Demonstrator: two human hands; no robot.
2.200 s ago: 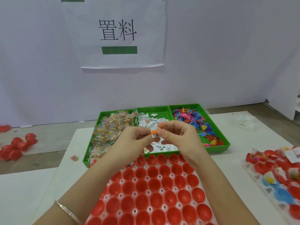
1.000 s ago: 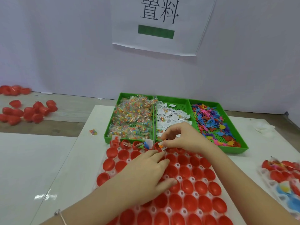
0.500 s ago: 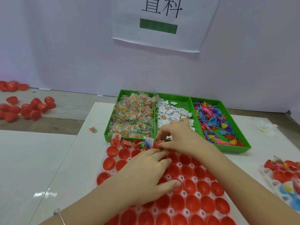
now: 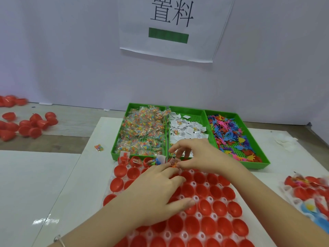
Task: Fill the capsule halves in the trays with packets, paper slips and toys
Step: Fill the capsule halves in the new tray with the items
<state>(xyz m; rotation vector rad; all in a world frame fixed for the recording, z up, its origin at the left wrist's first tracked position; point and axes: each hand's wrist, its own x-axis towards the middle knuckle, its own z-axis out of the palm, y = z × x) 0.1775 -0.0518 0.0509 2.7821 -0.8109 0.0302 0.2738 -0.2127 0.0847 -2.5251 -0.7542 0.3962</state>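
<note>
A white tray [image 4: 192, 183] of red capsule halves [image 4: 204, 205] lies in front of me. Three halves [image 4: 137, 160] at the left of its back row hold packets, slips and toys. My right hand [image 4: 199, 155] pinches a small bundle [image 4: 173, 161] of a paper slip and an orange toy over a back-row half. My left hand [image 4: 158, 191] rests flat on the halves, fingers straight, its fingertips next to the bundle. Behind stand three green bins: packets [image 4: 142, 132], paper slips [image 4: 187, 127] and coloured toys [image 4: 229, 134].
A second tray [image 4: 309, 191] with filled capsules sits at the right edge. Loose red halves [image 4: 30, 125] lie at the far left. A stray packet [image 4: 99, 147] lies left of the bins. White tissue [image 4: 286, 141] is at the back right. A paper sign [image 4: 170, 24] hangs on the wall.
Both hands came down from in front of the bins. My left hand settled flat on the tray, and my right hand brought the bundle to the back row.
</note>
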